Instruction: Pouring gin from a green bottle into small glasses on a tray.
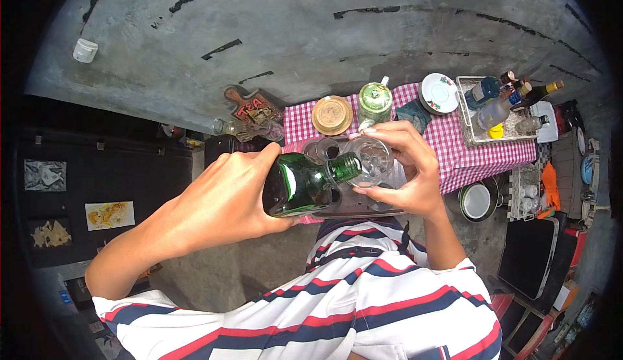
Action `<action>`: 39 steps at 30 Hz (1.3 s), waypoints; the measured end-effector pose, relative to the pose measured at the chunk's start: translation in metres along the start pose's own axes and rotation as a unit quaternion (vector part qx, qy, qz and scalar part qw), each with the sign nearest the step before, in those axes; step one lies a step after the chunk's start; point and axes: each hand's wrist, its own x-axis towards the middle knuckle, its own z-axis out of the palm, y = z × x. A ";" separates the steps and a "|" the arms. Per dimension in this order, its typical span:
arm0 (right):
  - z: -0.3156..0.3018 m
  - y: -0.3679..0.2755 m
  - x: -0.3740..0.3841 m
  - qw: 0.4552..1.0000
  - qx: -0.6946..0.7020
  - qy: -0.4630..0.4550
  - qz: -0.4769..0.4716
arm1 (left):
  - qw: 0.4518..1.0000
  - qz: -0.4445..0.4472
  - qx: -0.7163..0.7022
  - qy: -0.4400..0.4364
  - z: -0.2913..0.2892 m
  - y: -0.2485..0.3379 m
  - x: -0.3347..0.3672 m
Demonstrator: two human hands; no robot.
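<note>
My left hand (224, 194) is closed around a green glass bottle (295, 181), which lies tilted with its uncapped neck pointing right. The bottle's mouth is at the rim of a clear drinking glass (378, 159). Thumb and fingers of my right hand (418, 172) wrap the far and near sides of that glass. Whether liquid is flowing, I cannot tell. Below my hands, a dark tray (358, 207) rests on the table. It carries other glasses, among them one with a dark inside (328, 148), partly hidden by the bottle and my hands.
A red-and-white checked cloth (457, 156) covers the table. Along its far side stand a wooden round plate (332, 115), a green patterned pot (375, 100), a white plate (439, 93) and a wire basket (472, 141) of bottles. Right of my body sits a white-lined pot (477, 201).
</note>
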 end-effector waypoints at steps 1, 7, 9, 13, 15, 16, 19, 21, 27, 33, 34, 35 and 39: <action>0.000 0.000 0.000 1.000 0.000 -0.001 -0.001 | 1.000 0.000 0.003 -0.002 0.000 0.000 0.000; 0.000 0.000 -0.002 1.000 0.005 -0.005 0.010 | 1.000 0.002 -0.005 0.006 0.000 0.002 -0.001; 0.000 0.000 0.000 1.000 0.006 -0.005 0.005 | 1.000 0.003 -0.007 0.008 0.001 0.003 -0.001; -0.001 0.000 -0.001 1.000 -0.001 -0.007 0.003 | 1.000 -0.003 -0.007 0.008 0.001 0.003 -0.002; 0.000 0.000 -0.001 1.000 0.003 -0.006 0.003 | 1.000 -0.007 -0.006 0.005 0.000 0.004 -0.002; 0.000 0.001 -0.001 1.000 0.006 -0.004 0.003 | 1.000 -0.010 -0.006 0.001 0.000 0.005 -0.003; 0.000 0.001 -0.001 1.000 0.015 -0.005 0.003 | 1.000 -0.013 -0.005 0.001 0.000 0.004 -0.003; 0.001 0.000 -0.002 1.000 0.014 -0.005 0.004 | 1.000 -0.013 -0.005 0.002 0.001 0.004 -0.004; 0.001 0.000 -0.002 1.000 0.010 -0.006 0.004 | 1.000 -0.018 -0.005 0.001 0.001 0.004 -0.005; 0.001 -0.001 -0.002 1.000 0.010 -0.010 0.001 | 1.000 -0.014 -0.009 0.000 0.000 0.006 -0.005; 0.001 -0.001 -0.002 1.000 0.012 -0.011 0.001 | 1.000 -0.014 -0.010 -0.001 0.000 0.006 -0.005; 0.002 -0.001 -0.002 1.000 0.012 -0.011 0.001 | 1.000 -0.014 -0.010 -0.001 0.000 0.006 -0.005; 0.003 0.000 -0.004 1.000 0.017 -0.005 0.010 | 1.000 -0.011 -0.011 -0.003 0.000 0.005 -0.005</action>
